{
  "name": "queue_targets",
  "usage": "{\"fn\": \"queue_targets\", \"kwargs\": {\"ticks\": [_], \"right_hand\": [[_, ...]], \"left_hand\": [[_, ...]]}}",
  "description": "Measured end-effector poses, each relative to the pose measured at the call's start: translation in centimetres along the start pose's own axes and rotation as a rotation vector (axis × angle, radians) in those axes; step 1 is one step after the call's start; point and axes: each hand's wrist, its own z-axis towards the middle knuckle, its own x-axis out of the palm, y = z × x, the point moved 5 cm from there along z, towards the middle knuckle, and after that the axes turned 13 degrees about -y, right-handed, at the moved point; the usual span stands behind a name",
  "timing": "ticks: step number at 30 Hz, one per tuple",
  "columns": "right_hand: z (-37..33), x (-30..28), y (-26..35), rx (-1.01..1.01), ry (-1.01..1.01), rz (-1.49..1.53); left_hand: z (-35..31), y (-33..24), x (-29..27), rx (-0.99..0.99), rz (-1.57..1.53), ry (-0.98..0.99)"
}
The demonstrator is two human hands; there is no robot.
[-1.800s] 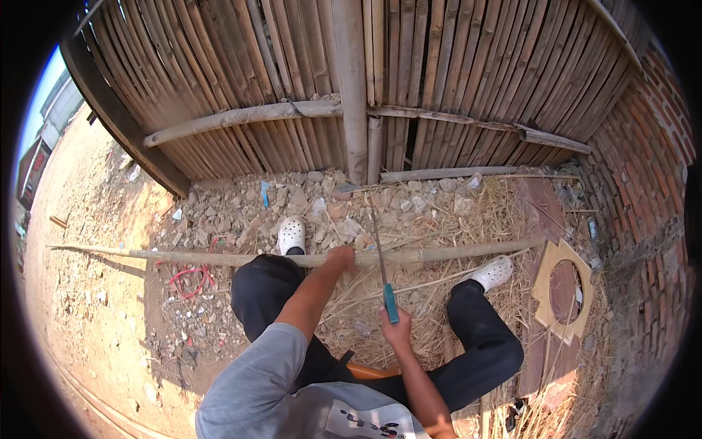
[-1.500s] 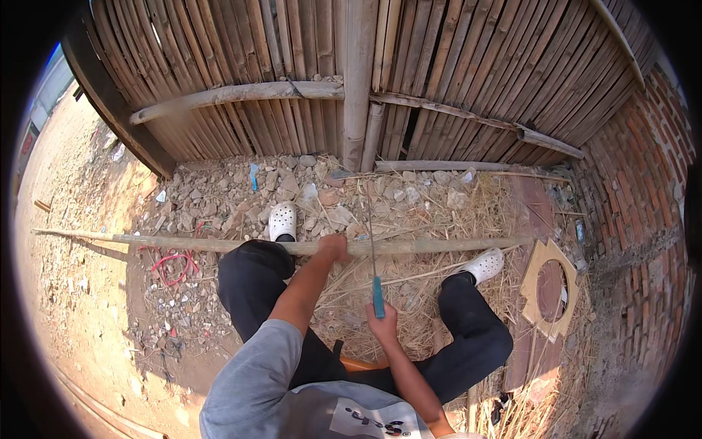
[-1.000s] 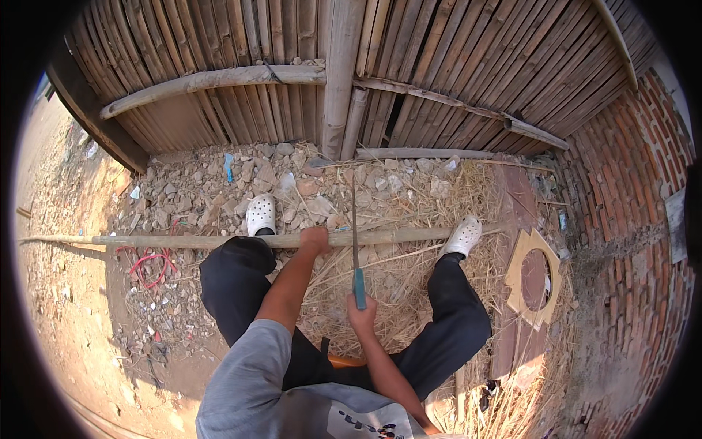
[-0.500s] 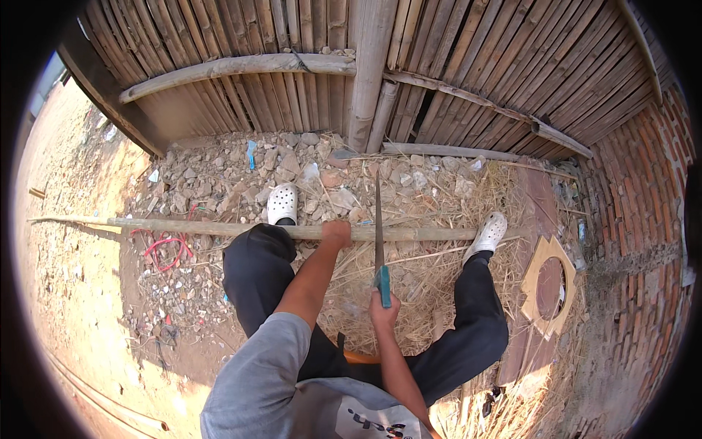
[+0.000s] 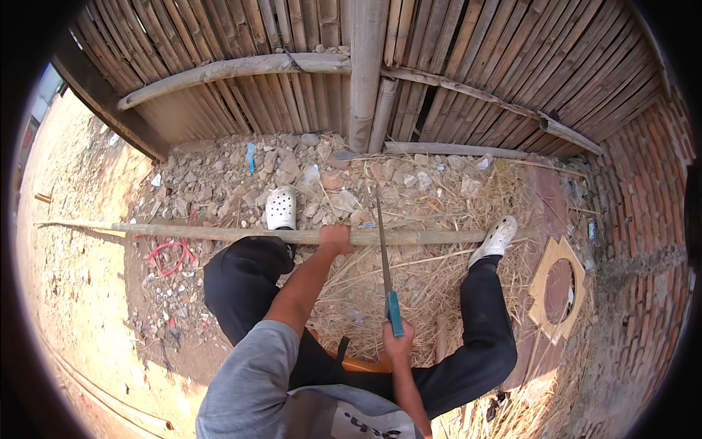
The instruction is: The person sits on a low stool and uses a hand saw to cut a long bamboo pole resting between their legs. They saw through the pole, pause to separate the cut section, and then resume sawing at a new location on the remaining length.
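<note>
Right of centre, the saw handle [image 5: 395, 314] is teal and the blade [image 5: 384, 252] dull grey-brown. The pole [image 5: 431, 238] across the middle is pale greenish tan. Both shoes [image 5: 281, 208] are white, the one at centre-left dotted with dark holes. The trousers [image 5: 486, 322] are black; the shirt [image 5: 248, 373], lower centre, is grey with dark marks on a paler panel. The cord [image 5: 172, 256] at left is pinkish red, the seat [image 5: 365, 364] at bottom centre orange. Brown slats [image 5: 292, 22] stripe the top; reddish bricks [image 5: 643, 212] and grey joints band the right edge, beside a yellowish-tan board [image 5: 540, 307].
</note>
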Motion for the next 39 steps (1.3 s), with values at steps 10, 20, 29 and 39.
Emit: {"fn": "queue_targets", "kwargs": {"ticks": [10, 20, 29, 39], "right_hand": [[-0.8, 0.1, -0.5, -0.007, -0.016, 0.03], [-1.3, -0.4, 0.2, -0.039, 0.001, 0.032], [-1.4, -1.3, -0.1, 0.073, 0.054, -0.02], [0.0, 2.2, 0.9, -0.033, 0.033, -0.033]], "left_hand": [[0.2, -0.2, -0.6, 0.025, 0.02, -0.042], [1.0, 0.2, -0.6, 0.012, 0.028, 0.021], [0.9, 0.2, -1.2, -0.015, 0.008, 0.042], [0.4, 0.1, -0.8, -0.043, 0.019, 0.04]]}}
